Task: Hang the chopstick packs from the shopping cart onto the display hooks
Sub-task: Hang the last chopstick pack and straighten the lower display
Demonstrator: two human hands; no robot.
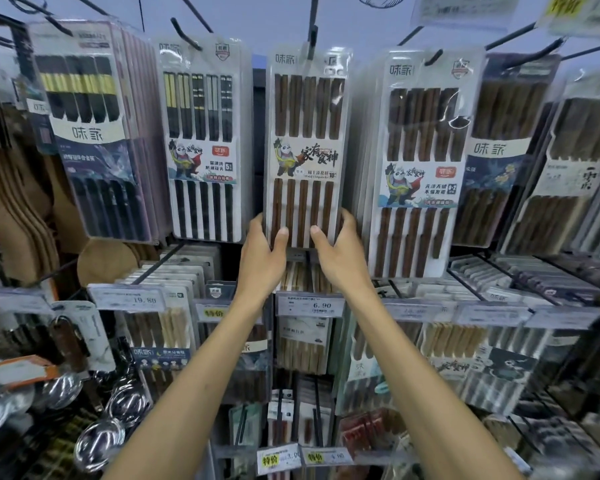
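A clear pack of brown wooden chopsticks point(305, 147) with a panda label is held upright in the middle of the display. My left hand point(262, 251) grips its lower left corner and my right hand point(340, 251) grips its lower right corner, thumbs across the front. The pack's top hole sits at a black display hook point(313, 36); I cannot tell whether the hook passes through it. The shopping cart is out of view.
Packs of black chopsticks point(201, 140) hang to the left and more brown packs point(421, 161) to the right. Lower rows of packs with price tags point(310, 304) fill the rack below. Wooden boards and metal ladles point(97, 441) hang at the left.
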